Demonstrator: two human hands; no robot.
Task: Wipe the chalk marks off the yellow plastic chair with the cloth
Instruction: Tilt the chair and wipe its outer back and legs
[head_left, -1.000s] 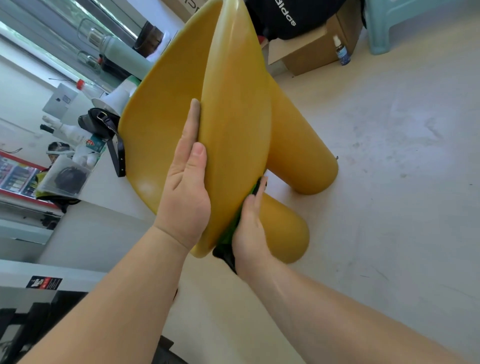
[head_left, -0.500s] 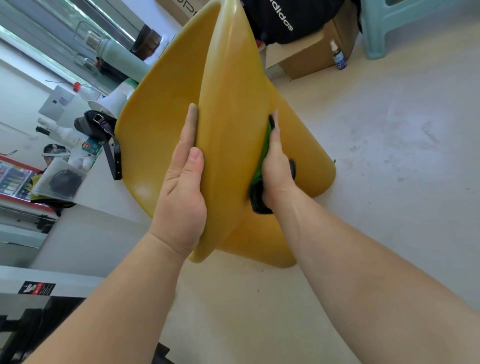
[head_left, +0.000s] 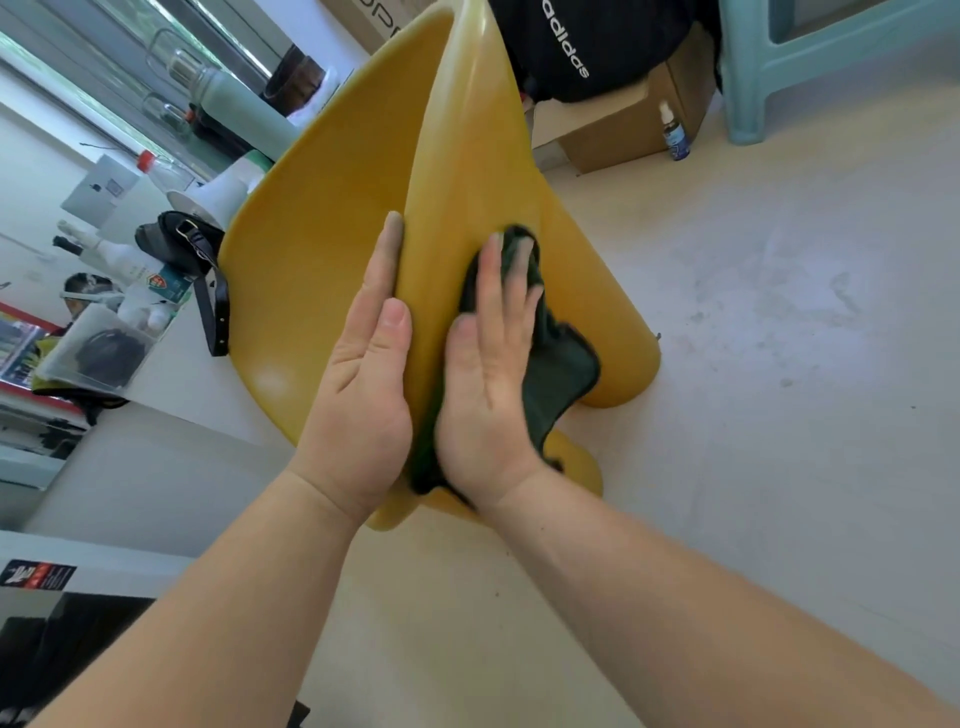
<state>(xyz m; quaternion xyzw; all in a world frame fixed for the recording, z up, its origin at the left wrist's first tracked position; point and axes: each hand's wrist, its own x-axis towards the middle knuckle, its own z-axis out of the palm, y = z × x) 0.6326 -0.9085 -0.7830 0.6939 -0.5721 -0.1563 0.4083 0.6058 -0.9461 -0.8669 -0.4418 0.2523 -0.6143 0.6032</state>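
Pale floor (head_left: 779, 364) underlies the yellow chair (head_left: 322, 249); left hand (head_left: 358, 395) clamps its edge; right hand (head_left: 488, 384), flat on the cloth (head_left: 556, 364), has slid nearer; cardboard box (head_left: 623, 124) behind bears a bag (head_left: 597, 36).

Yellow chair (head_left: 332, 249): top cut off by upper frame edge; chalk marks not discernible.
Cloth (head_left: 561, 364): largely hidden beneath right hand (head_left: 488, 374), whose fingertips (head_left: 492, 260) are motion-blurred.
Black bag (head_left: 597, 47), teal stool (head_left: 779, 52): cropped, upper right.
Small bottle (head_left: 675, 137): label illegible.
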